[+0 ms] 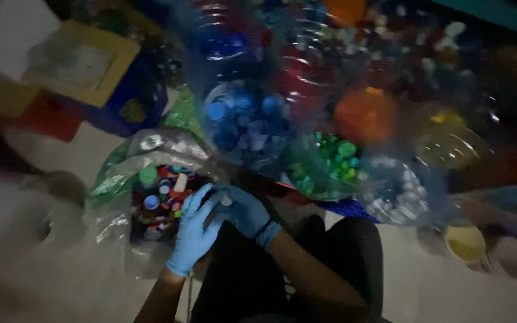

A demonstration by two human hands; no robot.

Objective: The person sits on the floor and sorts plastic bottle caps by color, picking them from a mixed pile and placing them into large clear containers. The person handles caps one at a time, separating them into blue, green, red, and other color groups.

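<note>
Both my hands wear blue gloves and meet over my dark-clad lap. My left hand [191, 232] lies with its fingers stretched out, at the edge of a clear plastic bag [115, 173] full of mixed coloured bottle caps [161, 200]. My right hand [248, 213] touches the left one and appears to pinch a small pale cap [227, 201] at its fingertips. The picture is dim and blurred, so the grip is not sharp.
Clear containers of sorted caps stand in an arc beyond my hands: blue [243, 119], green [330, 162], orange [363, 113], white [399, 192], yellow [450, 142], red [306, 78]. A yellow-rimmed box [82, 63] sits far left. A yellow round tub [465, 242] is at the right.
</note>
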